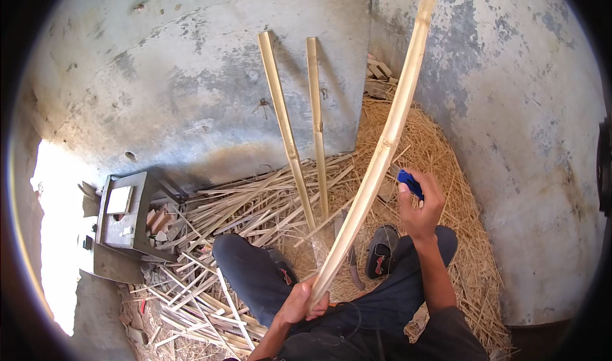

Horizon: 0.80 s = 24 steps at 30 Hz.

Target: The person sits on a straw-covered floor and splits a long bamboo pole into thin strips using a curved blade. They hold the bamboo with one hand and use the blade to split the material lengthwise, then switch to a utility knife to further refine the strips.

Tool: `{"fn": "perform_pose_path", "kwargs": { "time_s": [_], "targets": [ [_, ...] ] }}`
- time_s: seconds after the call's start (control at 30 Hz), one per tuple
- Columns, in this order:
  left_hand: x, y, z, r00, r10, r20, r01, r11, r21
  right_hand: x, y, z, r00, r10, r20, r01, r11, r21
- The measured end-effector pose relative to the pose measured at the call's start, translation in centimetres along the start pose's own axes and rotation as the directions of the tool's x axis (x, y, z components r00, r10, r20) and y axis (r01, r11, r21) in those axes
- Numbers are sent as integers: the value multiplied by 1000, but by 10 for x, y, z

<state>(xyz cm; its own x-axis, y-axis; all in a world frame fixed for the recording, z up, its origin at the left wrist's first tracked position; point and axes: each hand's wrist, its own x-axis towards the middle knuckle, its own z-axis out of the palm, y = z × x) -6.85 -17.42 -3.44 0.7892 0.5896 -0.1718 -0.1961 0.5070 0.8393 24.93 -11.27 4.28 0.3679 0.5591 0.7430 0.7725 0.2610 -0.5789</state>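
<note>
A long split bamboo strip point(386, 145) rises slantwise from my lap to the top of the head view, its hollow side showing. My left hand point(305, 303) is wrapped round its lower end. To the right of the strip, my right hand point(423, 203) is closed on a small blue tool point(410, 184). A thin greyish part of that tool seems to point toward the bamboo, but its kind is unclear. Behind the strip, between my shoes, is a long tool with a brownish handle point(356, 275), partly hidden.
Two more bamboo strips point(280, 106) lean against the grey wall point(191, 80). Loose slats point(248, 202) cover the floor to the left, and a heap of shavings point(446, 170) lies to the right. A dark wooden cabinet point(131, 227) stands at the left, near bricks. Bricks point(380, 68) also fill the corner.
</note>
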Motion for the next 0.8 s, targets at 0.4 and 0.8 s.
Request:
{"fn": "perform_pose_path", "kwargs": {
  "time_s": [0.4, 0.8],
  "targets": [
    [6, -1, -5, 998, 48, -27, -50, 997, -53, -19, -13, -18, 858, -379, 348, 380, 922, 67],
    [7, 5, -5, 997, 77, -29, -77, 997, -12, -23, -14, -14, 851, -376, 367, 375, 924, 77]
  ]
}}
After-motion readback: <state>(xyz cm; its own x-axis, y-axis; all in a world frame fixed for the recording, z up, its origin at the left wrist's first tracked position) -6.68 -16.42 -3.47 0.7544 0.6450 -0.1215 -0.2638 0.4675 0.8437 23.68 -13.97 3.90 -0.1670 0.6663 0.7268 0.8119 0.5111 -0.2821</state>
